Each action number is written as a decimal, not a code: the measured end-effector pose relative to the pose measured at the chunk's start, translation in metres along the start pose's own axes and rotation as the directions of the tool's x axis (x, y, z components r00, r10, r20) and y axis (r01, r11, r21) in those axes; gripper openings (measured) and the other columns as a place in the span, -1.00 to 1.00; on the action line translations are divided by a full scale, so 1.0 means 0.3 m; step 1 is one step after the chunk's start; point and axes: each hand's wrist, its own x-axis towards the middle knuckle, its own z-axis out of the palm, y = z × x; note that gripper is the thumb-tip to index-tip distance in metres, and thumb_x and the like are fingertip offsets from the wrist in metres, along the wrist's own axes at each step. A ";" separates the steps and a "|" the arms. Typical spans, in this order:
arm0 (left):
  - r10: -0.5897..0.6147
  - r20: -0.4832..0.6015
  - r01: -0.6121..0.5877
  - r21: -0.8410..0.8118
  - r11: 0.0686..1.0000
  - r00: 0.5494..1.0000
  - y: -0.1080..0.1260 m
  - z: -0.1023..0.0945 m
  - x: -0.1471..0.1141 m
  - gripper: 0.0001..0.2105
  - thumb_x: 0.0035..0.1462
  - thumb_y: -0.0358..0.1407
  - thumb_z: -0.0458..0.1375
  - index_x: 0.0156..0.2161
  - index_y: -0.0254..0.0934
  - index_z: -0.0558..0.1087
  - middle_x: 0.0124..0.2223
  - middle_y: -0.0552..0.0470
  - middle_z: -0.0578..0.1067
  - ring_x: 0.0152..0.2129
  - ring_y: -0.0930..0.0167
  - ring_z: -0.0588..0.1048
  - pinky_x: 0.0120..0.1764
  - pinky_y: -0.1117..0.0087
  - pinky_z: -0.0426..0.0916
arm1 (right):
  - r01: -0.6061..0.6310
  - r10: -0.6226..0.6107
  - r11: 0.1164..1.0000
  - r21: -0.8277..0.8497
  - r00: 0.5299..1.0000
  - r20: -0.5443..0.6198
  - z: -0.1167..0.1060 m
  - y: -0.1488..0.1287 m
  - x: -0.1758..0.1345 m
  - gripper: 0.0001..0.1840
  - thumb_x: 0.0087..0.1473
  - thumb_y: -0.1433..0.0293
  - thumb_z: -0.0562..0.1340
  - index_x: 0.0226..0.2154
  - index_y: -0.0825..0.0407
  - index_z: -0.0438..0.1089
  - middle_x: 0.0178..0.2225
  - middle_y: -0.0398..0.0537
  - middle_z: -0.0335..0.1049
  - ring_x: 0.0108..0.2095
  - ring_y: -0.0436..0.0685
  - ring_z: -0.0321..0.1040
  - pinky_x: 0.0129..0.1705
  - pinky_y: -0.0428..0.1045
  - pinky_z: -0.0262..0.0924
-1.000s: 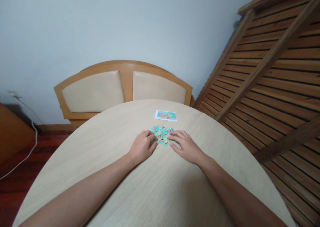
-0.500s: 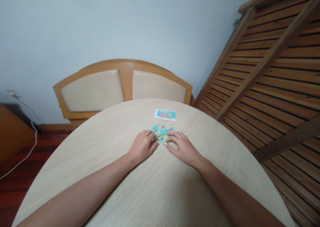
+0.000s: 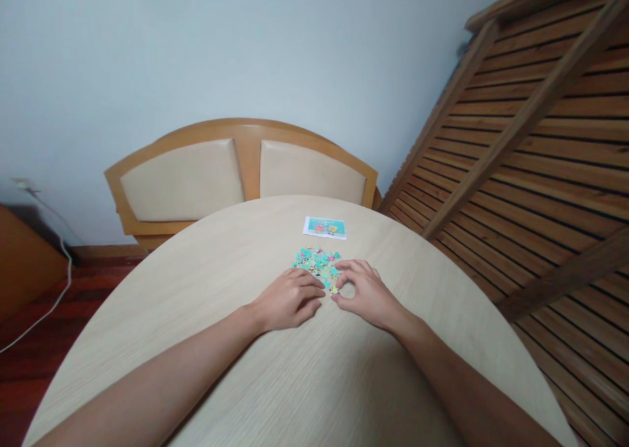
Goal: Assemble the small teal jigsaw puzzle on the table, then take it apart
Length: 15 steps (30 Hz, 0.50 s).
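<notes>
On the round worktop (image 3: 246, 381), the heap of small, mostly turquoise pieces (image 3: 314, 261) lies toward the far curved edge, a picture card (image 3: 325, 228) between it and that edge. The left hand (image 3: 292, 296) has its grip loosely open, fingertips at the heap's near side; the right hand (image 3: 366, 293) curls thumb and forefinger around a yellowish piece (image 3: 335, 290), though I cannot tell whether that grip is closed on it.

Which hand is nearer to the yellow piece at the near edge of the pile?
Right: the right hand has its thumb and a finger at the yellow piece, though a grip is unclear. The left hand lies to its left, fingertips slightly apart from it.
</notes>
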 end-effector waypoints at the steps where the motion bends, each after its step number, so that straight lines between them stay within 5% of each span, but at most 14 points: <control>1: -0.009 0.006 0.009 0.007 1.000 1.000 0.000 -0.001 0.000 -0.74 0.28 -0.29 0.08 0.01 -0.16 0.53 0.00 -0.05 0.56 -0.01 0.28 0.46 0.12 0.19 0.27 | -0.002 0.002 1.000 -0.008 1.000 0.015 -0.005 -0.002 -0.005 -0.85 -0.07 0.33 0.42 -0.41 -0.06 0.46 0.08 -0.01 0.42 0.14 0.32 0.24 0.15 0.32 0.13; 9: -0.073 -0.021 0.074 0.056 0.996 0.997 -0.004 0.005 -0.004 -0.74 0.30 -0.28 0.07 0.01 -0.17 0.52 0.04 -0.09 0.51 0.00 0.26 0.45 0.10 0.17 0.30 | 0.027 -0.026 1.000 -0.005 0.992 0.122 0.004 -0.019 -0.021 -0.79 -0.06 0.19 0.45 -0.48 -0.07 0.50 0.12 -0.02 0.38 0.21 0.39 0.16 0.24 0.38 0.01; 15: -0.094 -0.012 0.095 0.067 0.993 0.996 0.000 0.006 -0.003 -0.73 0.31 -0.26 0.06 0.02 -0.18 0.51 0.08 -0.08 0.50 0.03 0.24 0.45 0.12 0.15 0.30 | 0.062 -0.062 0.998 -0.012 0.998 -0.010 0.011 0.027 -0.004 -0.73 0.18 0.27 0.27 -0.05 -0.09 0.46 0.02 0.02 0.47 0.09 0.24 0.31 0.14 0.23 0.19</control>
